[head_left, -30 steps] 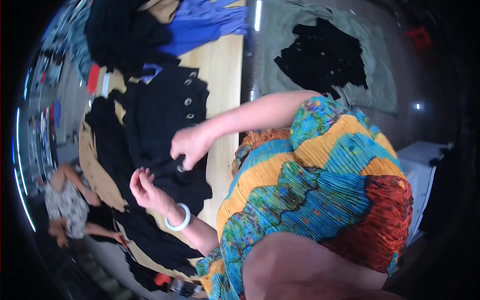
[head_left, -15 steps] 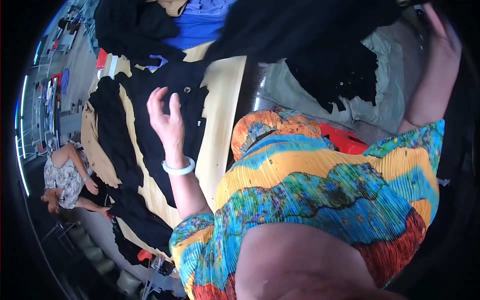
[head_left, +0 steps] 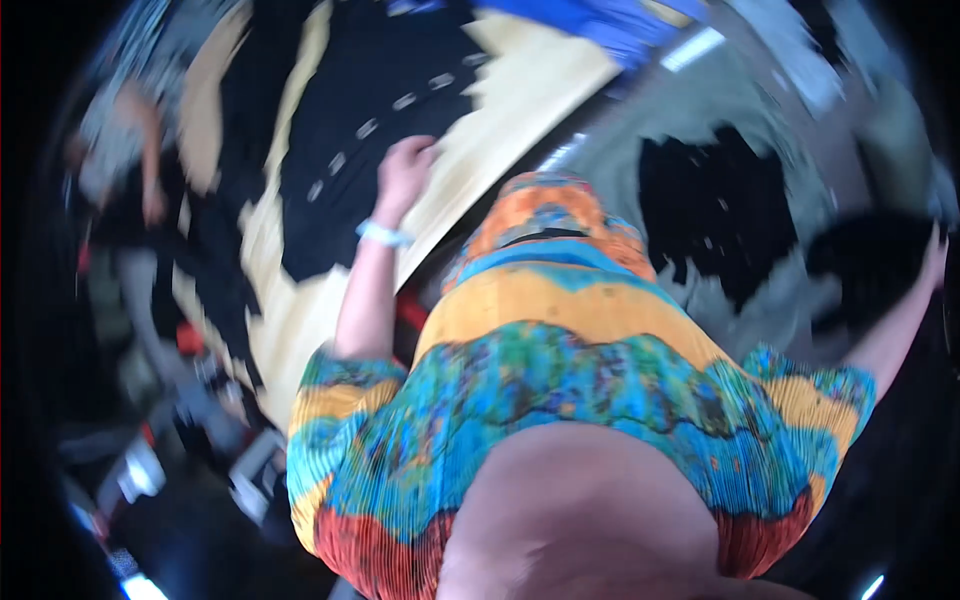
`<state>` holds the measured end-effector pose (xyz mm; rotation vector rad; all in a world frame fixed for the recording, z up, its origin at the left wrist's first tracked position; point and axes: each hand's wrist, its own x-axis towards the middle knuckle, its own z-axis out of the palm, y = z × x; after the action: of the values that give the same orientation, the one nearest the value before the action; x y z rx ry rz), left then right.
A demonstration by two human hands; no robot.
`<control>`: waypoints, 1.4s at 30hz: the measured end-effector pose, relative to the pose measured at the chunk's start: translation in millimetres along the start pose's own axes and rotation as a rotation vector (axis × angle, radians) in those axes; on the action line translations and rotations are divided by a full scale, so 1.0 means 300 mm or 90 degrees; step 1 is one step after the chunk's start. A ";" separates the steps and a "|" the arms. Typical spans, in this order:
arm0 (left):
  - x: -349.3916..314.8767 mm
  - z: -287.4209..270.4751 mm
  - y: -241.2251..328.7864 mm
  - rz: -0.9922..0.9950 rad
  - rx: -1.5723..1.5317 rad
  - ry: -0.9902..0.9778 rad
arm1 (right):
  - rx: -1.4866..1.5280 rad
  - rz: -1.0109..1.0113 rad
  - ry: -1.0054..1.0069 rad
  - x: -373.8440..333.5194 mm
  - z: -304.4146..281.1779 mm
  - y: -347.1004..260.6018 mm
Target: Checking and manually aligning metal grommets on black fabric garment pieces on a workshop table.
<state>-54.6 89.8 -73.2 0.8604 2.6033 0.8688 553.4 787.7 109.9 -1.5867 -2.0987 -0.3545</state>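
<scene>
My left hand, with a pale bangle on its wrist, is above the right side of a black garment on the pale wooden table. Its fingers are curled in, and nothing shows between them. A row of several small whitish marks runs across that garment. At the far right rim my right hand is blurred, its fingers closed at the edge of a dark piece of cloth. Between my body and that cloth, a black fabric heap lies on a grey-green sheet.
Blue cloth lies at the far end of the table. Tan cloth runs along the table's left side. Another person is on the far left, close to the table. A red object is at the lower left.
My view and body have turned, so the table has shifted. The right hand has swung down from the upper right with the dark cloth. My left fingers, spread before, have curled in.
</scene>
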 end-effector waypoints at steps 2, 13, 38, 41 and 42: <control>-0.081 0.077 -0.071 -0.040 -0.050 0.005 | -0.085 -0.109 -0.159 -0.126 0.293 -0.082; -0.252 -0.089 -0.473 -0.554 -0.427 0.383 | 0.339 -0.663 -0.824 -1.272 0.553 -1.777; 0.278 -0.673 -1.029 -0.255 -1.057 -0.098 | 0.573 -1.032 -0.634 -2.119 -0.018 -3.178; 0.262 -0.674 -1.064 -0.318 -1.034 -0.055 | 0.425 -1.078 -0.632 -2.184 -0.038 -3.237; 0.252 -0.670 -1.075 -0.338 -1.031 -0.039 | 0.304 -1.113 -0.673 -2.194 -0.049 -3.244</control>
<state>-343.6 -164.1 -118.4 -0.2581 1.1214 2.0293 -231.7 -49.7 -141.5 0.9216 -3.3568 0.5979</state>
